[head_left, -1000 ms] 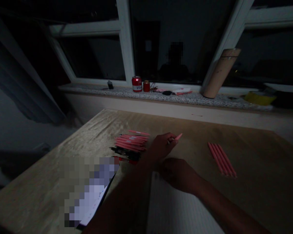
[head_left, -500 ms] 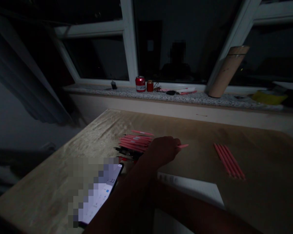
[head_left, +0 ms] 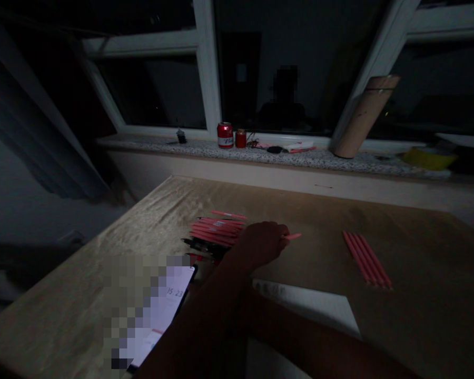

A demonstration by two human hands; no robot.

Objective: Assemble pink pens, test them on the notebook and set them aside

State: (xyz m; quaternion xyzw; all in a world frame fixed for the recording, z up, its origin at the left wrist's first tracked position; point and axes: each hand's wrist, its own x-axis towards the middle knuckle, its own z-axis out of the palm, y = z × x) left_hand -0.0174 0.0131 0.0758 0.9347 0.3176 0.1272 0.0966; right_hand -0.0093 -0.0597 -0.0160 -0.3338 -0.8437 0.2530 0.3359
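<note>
My left hand (head_left: 264, 239) is closed around a pink pencil (head_left: 293, 236), whose end sticks out to the right. Just left of it lies a pile of pink pencils (head_left: 215, 229), some with white labels, and dark pens (head_left: 203, 246) beside them. My right forearm (head_left: 300, 326) crosses beneath the left one. The right hand is mostly hidden behind the left forearm, near the edge of a lit phone (head_left: 164, 310); its fingers cannot be made out. Farther right, several pink pencils (head_left: 366, 260) lie side by side in a row.
White paper (head_left: 319, 302) lies on the table (head_left: 300, 210) under my right arm. Along the window sill (head_left: 205, 147) stand a red can (head_left: 225, 135), a small red jar (head_left: 240, 138), a tall tilted cylinder (head_left: 367, 116) and a yellow item (head_left: 428, 158).
The phone's screen shows different digits and a different lower part. My left hand keeps its hold on the pencil in nearly the same place. The view has shifted slightly.
</note>
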